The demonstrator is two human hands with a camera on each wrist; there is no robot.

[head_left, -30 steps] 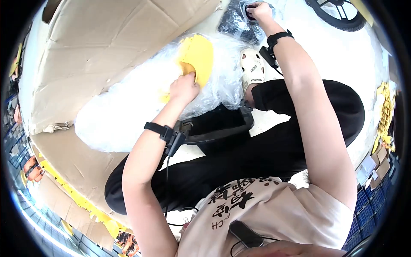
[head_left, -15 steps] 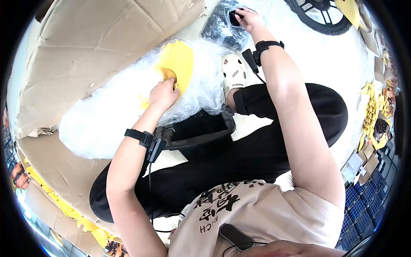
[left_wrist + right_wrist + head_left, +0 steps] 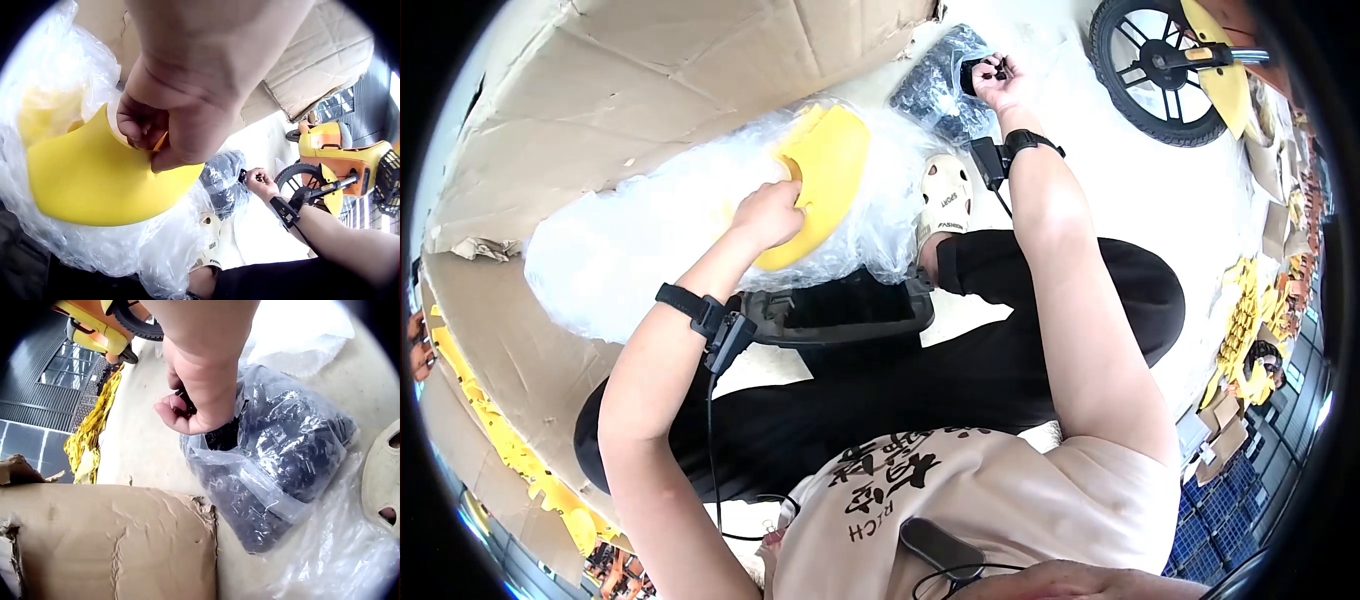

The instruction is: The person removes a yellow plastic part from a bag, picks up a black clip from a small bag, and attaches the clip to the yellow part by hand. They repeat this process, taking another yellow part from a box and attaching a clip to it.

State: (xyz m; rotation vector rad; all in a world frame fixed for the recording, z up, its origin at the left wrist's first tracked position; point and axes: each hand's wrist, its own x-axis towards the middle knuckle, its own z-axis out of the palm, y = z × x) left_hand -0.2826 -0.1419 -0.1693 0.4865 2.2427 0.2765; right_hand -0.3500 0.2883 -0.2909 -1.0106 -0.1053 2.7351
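My left hand (image 3: 770,215) pinches the inner edge of a curved yellow plastic panel (image 3: 840,165), thumb on its outer face in the left wrist view. The panel lies over clear plastic wrapping (image 3: 640,250), where more yellow shows through. At the far side my right hand (image 3: 1003,88) is at the mouth of a clear bag of black parts (image 3: 294,440). Small black parts (image 3: 182,402) show between its curled fingers in the right wrist view; their exact kind is too small to tell. A black plastic frame (image 3: 850,328) stands between the legs, below the panel.
A large cardboard sheet (image 3: 650,90) rises along the left. Beyond the right hand stands a spoked wheel (image 3: 1125,85) with a yellow fender. A foot in a cream clog (image 3: 947,195) rests beside the wrapping. Yellow parts (image 3: 1238,320) lie far right.
My right hand has pulled back from inside the bag's opening and turned, with small black parts now visible in its fingers. The left hand keeps its grip while the panel tilts slightly.
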